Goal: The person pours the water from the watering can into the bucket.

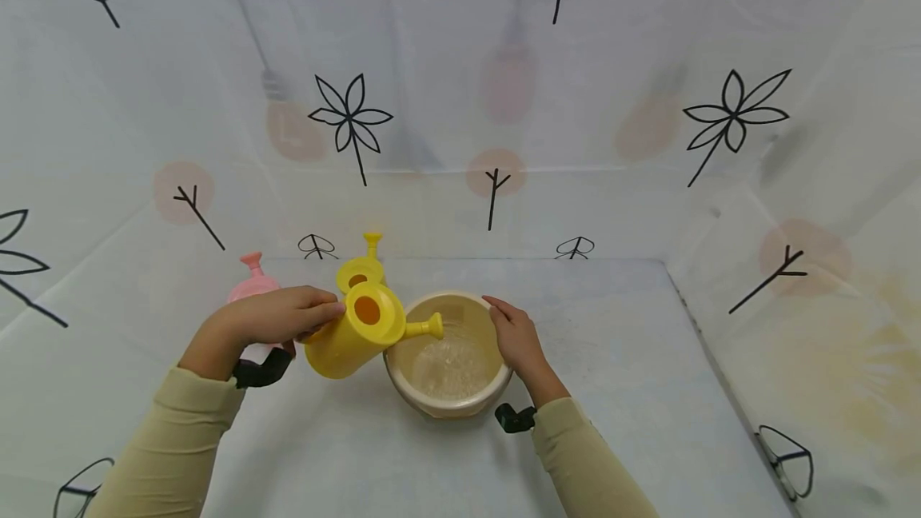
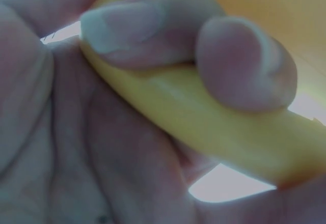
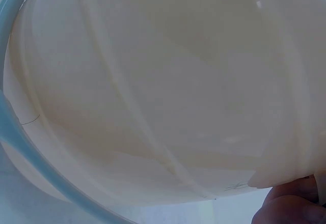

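Left hand point(image 1: 273, 316) curled round the handle point(image 2: 168, 96) of a yellow watering can point(image 1: 348, 346), probably light, stiff plastic, best held there; right hand point(image 1: 516, 338) gripping the basin rim point(image 1: 449, 404).

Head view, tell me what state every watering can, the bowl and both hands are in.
Bowl: upright, seemingly holding water.
Front yellow watering can: tilted, spout over the bowl; flow unclear.
Rear yellow watering can: apparently upright, partly hidden.
Pink watering can: partly hidden.
Left hand: gripping the front can's handle.
Right hand: holding the bowl's rim.
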The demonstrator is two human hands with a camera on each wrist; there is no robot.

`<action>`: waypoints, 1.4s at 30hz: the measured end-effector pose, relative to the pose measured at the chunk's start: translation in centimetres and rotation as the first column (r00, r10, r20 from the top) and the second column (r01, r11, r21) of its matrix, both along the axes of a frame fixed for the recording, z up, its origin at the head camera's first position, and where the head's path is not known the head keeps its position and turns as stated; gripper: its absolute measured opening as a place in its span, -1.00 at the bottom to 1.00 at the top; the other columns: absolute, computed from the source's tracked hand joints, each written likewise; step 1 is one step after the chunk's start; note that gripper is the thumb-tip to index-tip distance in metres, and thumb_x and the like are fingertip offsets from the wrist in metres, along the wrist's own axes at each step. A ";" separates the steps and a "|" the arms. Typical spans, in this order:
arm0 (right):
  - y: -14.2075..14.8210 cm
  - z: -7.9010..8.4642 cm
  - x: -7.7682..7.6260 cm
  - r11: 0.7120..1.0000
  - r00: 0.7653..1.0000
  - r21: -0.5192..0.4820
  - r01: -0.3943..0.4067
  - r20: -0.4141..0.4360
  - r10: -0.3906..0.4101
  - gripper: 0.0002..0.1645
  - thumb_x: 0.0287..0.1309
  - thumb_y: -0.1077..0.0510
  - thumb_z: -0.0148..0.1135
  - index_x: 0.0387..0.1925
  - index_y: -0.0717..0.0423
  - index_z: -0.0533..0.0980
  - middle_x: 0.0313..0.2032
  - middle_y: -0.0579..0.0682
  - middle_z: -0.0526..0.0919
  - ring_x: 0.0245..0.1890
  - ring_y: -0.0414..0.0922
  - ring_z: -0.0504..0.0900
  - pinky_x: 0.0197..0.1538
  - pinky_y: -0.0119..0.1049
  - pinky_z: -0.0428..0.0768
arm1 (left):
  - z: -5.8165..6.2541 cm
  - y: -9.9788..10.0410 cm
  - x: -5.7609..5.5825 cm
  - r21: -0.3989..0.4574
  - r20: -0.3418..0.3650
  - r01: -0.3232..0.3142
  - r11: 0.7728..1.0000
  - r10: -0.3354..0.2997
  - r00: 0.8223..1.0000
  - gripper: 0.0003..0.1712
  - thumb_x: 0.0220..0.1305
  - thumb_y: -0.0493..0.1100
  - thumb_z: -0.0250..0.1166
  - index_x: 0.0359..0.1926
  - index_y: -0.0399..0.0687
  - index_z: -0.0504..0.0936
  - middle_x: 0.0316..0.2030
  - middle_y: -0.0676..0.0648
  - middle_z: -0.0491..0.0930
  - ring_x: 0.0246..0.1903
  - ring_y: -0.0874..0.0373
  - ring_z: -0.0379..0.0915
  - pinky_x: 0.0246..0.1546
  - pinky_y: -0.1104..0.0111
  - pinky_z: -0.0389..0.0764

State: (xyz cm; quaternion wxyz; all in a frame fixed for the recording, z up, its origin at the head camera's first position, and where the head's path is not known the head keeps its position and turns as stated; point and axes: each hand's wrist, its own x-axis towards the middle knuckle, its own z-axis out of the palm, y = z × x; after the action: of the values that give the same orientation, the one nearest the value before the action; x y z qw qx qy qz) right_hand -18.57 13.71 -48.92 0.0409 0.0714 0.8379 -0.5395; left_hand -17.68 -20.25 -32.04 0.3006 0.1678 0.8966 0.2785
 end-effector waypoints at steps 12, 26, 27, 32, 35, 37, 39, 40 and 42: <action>0.1 -0.2 0.0 1.000 1.000 -0.005 -0.001 -0.003 0.001 -0.56 0.46 -0.12 -0.16 0.26 -0.31 0.43 0.30 -0.04 0.45 0.30 0.04 0.44 0.23 0.04 0.46 | 0.0 0.2 -0.2 0.015 0.021 0.021 1.000 -0.022 1.000 -0.53 0.44 0.21 -0.02 -0.25 -0.10 0.50 -0.54 -0.03 0.31 -0.52 0.11 0.28 -0.53 0.26 0.50; 0.1 -0.2 -0.2 1.000 1.000 0.001 0.001 -0.018 -0.001 -0.53 0.47 -0.10 -0.17 0.29 -0.20 0.42 0.29 -0.02 0.46 0.28 0.05 0.45 0.24 0.03 0.45 | 0.1 0.4 -0.6 -0.008 0.004 0.049 0.999 -0.049 0.999 -0.54 0.45 0.20 -0.05 -0.19 -0.07 0.54 -0.53 -0.03 0.35 -0.50 0.10 0.33 -0.52 0.30 0.46; 0.1 -0.3 -0.2 1.000 1.000 0.002 -0.001 -0.019 0.001 -0.53 0.47 -0.10 -0.17 0.29 -0.21 0.42 0.29 -0.02 0.46 0.28 0.05 0.45 0.24 0.03 0.46 | 0.1 0.4 -0.6 -0.008 0.004 0.052 0.999 -0.052 0.999 -0.54 0.45 0.20 -0.05 -0.20 -0.07 0.54 -0.53 -0.03 0.35 -0.51 0.10 0.33 -0.52 0.30 0.46; 0.1 -0.3 -0.2 1.000 1.000 0.000 -0.003 -0.022 0.003 -0.55 0.47 -0.11 -0.17 0.28 -0.26 0.42 0.30 -0.03 0.46 0.27 0.05 0.46 0.22 0.03 0.47 | 0.2 0.4 -0.7 -0.008 0.002 0.061 0.998 -0.061 0.998 -0.54 0.46 0.19 -0.05 -0.20 -0.07 0.54 -0.55 -0.03 0.35 -0.52 0.10 0.32 -0.52 0.31 0.44; 0.1 -0.3 -0.2 1.000 1.000 -0.003 -0.002 -0.019 0.002 -0.56 0.47 -0.11 -0.17 0.27 -0.28 0.43 0.30 -0.03 0.46 0.28 0.05 0.45 0.23 0.03 0.46 | 0.2 0.4 -0.7 -0.010 0.001 0.063 0.998 -0.063 0.998 -0.54 0.46 0.19 -0.05 -0.20 -0.07 0.54 -0.55 -0.03 0.35 -0.53 0.11 0.32 -0.52 0.31 0.43; 0.1 -0.3 -0.2 1.000 1.000 -0.006 -0.001 -0.016 0.001 -0.56 0.47 -0.11 -0.16 0.26 -0.28 0.43 0.30 -0.04 0.46 0.29 0.04 0.45 0.23 0.03 0.46 | 0.1 0.4 -0.7 -0.012 -0.002 0.066 0.998 -0.066 0.998 -0.54 0.46 0.19 -0.05 -0.20 -0.07 0.54 -0.56 -0.02 0.35 -0.54 0.11 0.32 -0.52 0.31 0.43; 0.1 -0.3 -0.2 1.000 1.000 -0.004 -0.002 -0.017 0.002 -0.56 0.46 -0.11 -0.16 0.27 -0.29 0.43 0.30 -0.03 0.46 0.29 0.05 0.45 0.23 0.03 0.46 | 0.1 0.5 -0.7 -0.014 -0.008 0.071 0.997 -0.072 0.997 -0.54 0.46 0.19 -0.06 -0.21 -0.07 0.54 -0.57 -0.01 0.34 -0.56 0.12 0.30 -0.52 0.32 0.42; 0.1 -0.3 -0.2 1.000 1.000 -0.001 -0.001 -0.017 0.001 -0.56 0.46 -0.11 -0.16 0.27 -0.29 0.43 0.30 -0.03 0.46 0.28 0.05 0.45 0.23 0.03 0.46 | 0.1 0.5 -0.7 -0.013 -0.008 0.073 0.997 -0.073 0.997 -0.54 0.46 0.19 -0.06 -0.21 -0.07 0.54 -0.57 -0.01 0.34 -0.57 0.12 0.30 -0.52 0.32 0.41; 0.1 -0.3 -0.2 1.000 1.000 0.002 -0.002 -0.019 0.002 -0.56 0.46 -0.11 -0.16 0.27 -0.28 0.43 0.30 -0.03 0.46 0.29 0.05 0.44 0.23 0.04 0.46 | 0.2 0.6 -0.7 -0.013 -0.009 0.077 0.997 -0.077 0.997 -0.54 0.47 0.18 -0.06 -0.21 -0.07 0.54 -0.59 0.00 0.33 -0.58 0.13 0.28 -0.52 0.32 0.40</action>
State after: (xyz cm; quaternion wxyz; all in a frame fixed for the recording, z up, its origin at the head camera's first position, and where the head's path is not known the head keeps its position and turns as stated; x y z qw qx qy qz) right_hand -18.75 13.80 -49.18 0.0332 0.0656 0.8389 -0.5392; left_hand -18.42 -19.68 -31.87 0.3080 0.2018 0.8926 0.2603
